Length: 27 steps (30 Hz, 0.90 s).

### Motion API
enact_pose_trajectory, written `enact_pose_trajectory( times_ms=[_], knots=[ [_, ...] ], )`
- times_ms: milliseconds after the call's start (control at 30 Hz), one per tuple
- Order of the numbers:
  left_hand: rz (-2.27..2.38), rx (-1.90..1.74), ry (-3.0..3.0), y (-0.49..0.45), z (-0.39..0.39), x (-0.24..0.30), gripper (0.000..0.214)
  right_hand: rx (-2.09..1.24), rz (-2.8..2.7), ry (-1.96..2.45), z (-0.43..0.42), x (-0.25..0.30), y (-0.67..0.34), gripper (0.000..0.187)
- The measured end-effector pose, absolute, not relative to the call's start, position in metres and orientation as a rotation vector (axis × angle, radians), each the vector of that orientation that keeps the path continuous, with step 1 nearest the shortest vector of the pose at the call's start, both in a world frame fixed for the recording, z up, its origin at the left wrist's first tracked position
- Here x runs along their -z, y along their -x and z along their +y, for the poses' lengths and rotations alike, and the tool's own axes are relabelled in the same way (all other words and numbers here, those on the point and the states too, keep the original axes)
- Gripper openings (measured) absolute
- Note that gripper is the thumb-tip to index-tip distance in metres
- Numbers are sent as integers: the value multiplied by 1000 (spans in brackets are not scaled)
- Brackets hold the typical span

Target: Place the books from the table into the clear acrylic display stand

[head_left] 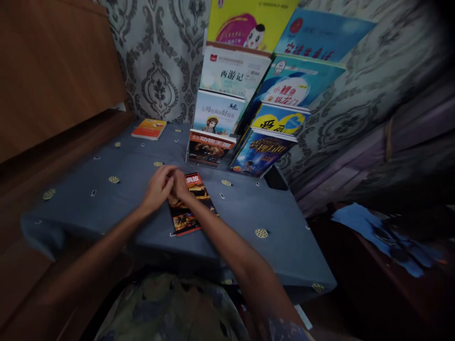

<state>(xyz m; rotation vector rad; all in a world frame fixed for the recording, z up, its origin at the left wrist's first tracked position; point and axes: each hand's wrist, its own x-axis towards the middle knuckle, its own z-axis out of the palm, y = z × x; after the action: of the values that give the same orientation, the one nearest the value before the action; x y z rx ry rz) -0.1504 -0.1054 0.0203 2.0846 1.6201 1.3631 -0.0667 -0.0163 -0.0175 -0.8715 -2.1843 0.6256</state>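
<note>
My left hand [159,187] and my right hand [180,185] meet over the upper left part of a book [192,215] lying on the table. Its cover is dark with an orange-red title band, part of it hidden by my right hand and forearm. The fingers of my left hand are curled in against my right hand. My right hand is closed too, its fingers partly covered by the left. No object shows in either hand.
A blue-grey cloth covers the table [106,203]. Behind my hands stands a tiered rack of upright books [211,149]. An orange book [149,129] lies at the back left. A dark phone-like slab [275,179] rests near the right edge. A brown wooden panel [53,61] rises at left.
</note>
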Motion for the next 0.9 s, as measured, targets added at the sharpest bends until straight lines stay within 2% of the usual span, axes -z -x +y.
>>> enact_pose_trajectory(
  times_ms=[67, 200, 333, 467, 567, 700, 800, 900],
  knots=[
    [1763, -1258, -2073, 150, -118, 3, 43, -639, -2169, 935, -6, 21, 49, 19],
    [1989, -883, -2121, 143, -132, 30, 55, -604, -2126, 1034, 0, 25, -1, 26],
    [2133, -666, -2144, 134, -136, 26, 61, -545, -2123, 1071, -19, 27, -57, 27],
    [2188, -669, -2080, 130, -136, 18, 57, -464, -2181, 1096, -55, 31, -94, 30],
    [1981, -915, -1894, 133, -130, 15, 57, -438, -2180, 1111, -78, 36, -104, 30],
    [1522, -1291, -1234, 140, -119, 12, 65, -545, -2055, 1186, -91, 41, -108, 34],
    [1269, -1235, -848, 142, -117, 7, 68, -731, -1928, 1182, -90, 42, -111, 45],
    [1047, -1106, -815, 141, -119, -2, 59, -995, -1754, 1209, -81, 37, -116, 55]
  ],
)
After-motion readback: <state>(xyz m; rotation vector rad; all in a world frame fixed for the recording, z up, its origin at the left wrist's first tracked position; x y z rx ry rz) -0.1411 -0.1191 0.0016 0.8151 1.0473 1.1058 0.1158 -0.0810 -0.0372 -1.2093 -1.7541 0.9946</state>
